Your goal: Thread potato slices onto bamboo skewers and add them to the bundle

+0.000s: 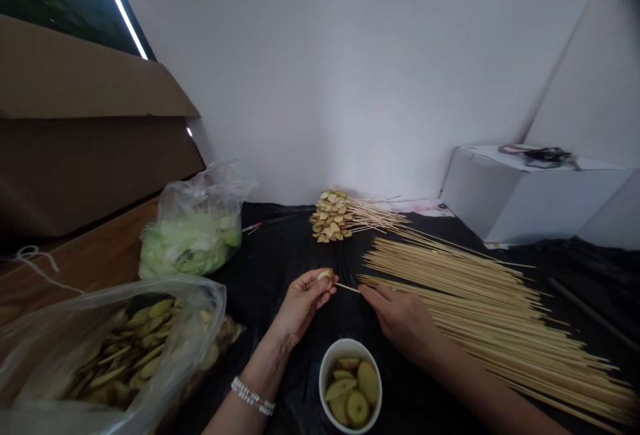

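Observation:
Pinched in the fingers of my left hand (305,298) is a pale slice (325,275) with brownish skin, probably potato. The tip of a thin wooden skewer (346,287) meets this slice. My right hand (400,318) grips the skewer farther back, beside the loose skewers. Below and between my hands stands a white cup (324,381) with several yellowish slices (358,408) in it. Behind my hands lies a pile of skewered slices (333,216), their sticks pointing right. Whether the skewer passes through the held slice is hidden by my fingers.
Many bare skewers (490,315) spread across the right of the black sheet (280,235). An open plastic bag (220,298) of slices lies at left, with a tied bag of pale green vegetable (193,241) behind it. A white box (530,195) and a cardboard box (90,168) flank the area.

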